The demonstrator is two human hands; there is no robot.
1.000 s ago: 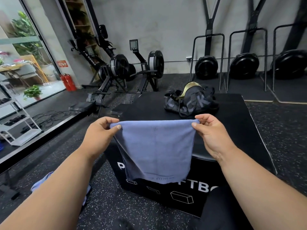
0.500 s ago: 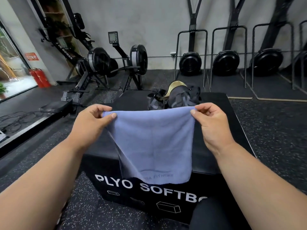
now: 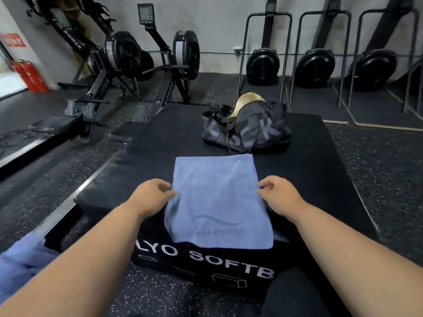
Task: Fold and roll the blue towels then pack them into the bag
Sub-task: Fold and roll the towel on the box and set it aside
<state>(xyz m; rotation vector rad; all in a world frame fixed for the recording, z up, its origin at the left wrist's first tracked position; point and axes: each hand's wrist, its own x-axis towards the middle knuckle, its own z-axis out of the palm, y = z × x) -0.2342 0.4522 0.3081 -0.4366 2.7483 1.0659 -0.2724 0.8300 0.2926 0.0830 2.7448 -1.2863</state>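
**Towel laid out on the box, ready for the next fold**

A blue towel (image 3: 217, 202) is spread flat over the near edge of the black box (image 3: 320, 179), its far edge lying just short of the bag (image 3: 249, 131) and its near end hanging over the front face, where part of the printed lettering is covered. The bag is set toward the far edge of the box top, its mouth apparently open (a tan lining is seen at the top).

The towel is held at both side edges. The left hand (image 3: 152, 197) is placed at the left edge, its fingers curled with the tips against the cloth, and the edge appears to be pinched. The right hand (image 3: 278, 194) is placed at the right edge in the same manner, fingers bent and the cloth seemingly taken between thumb and fingertips; how firm either hold is cannot be told.

More blue cloth (image 3: 20, 264) is seen at the lower left, beside the left forearm, presumably another towel waiting its turn.

The step in hand is judged to be the folding stage: the towel has been laid down but nothing has been rolled or packed. For the next move, the hanging end would need to be drawn up onto the box top, the edges matched evenly, and the cloth smoothed before a tight roll is started toward the bag.
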